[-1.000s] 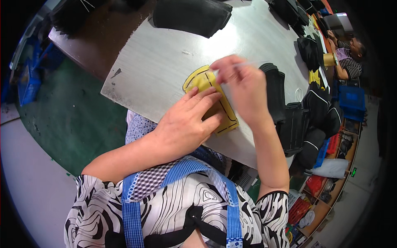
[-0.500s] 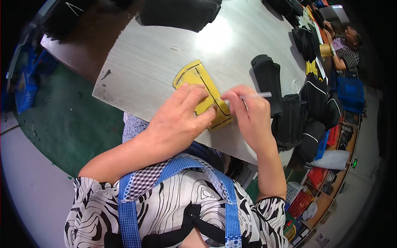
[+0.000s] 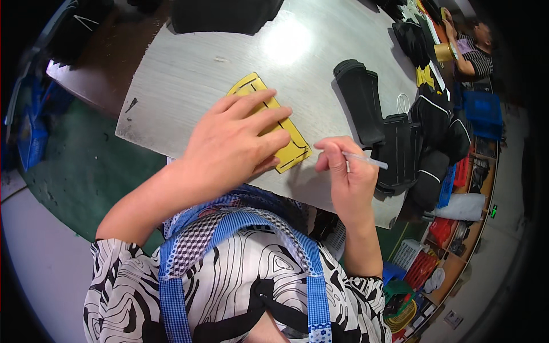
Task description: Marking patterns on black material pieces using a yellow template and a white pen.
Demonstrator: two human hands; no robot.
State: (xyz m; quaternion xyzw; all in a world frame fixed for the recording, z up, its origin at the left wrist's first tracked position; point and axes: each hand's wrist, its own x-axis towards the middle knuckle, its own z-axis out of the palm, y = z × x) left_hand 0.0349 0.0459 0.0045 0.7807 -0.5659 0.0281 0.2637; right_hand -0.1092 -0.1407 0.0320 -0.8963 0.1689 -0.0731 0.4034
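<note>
In a workshop, at a pale tabletop (image 3: 189,86) scuffed dark at its left corner, seated or standing in a black-and-white patterned blouse (image 3: 246,268) under blue checked apron straps (image 3: 316,291). Pressing down with the left hand (image 3: 226,137), flat and spread, on a yellow template (image 3: 295,155) near the table's front edge, marked along its border with dark solid and dashed lines. Gripping in the right hand (image 3: 351,180), between curled fingers and thumb, a translucent pen-like stick (image 3: 367,160), just beside the template's near right corner, with the tip hidden from view. Close by on the right, stacks of curved black fabric pads (image 3: 361,108), then a thin white cord loop (image 3: 403,103) and black bundles (image 3: 433,117) edged in white. At the table's far edge, a larger black stack (image 3: 223,14). Beyond, to the right, a red basket (image 3: 421,270), a blue crate (image 3: 483,114), a gold-coloured cylinder (image 3: 444,52) and, past it, a co-worker in striped sleeves (image 3: 479,62). Also off right, a small green-lit panel (image 3: 493,211), carrying marks too small to read
</note>
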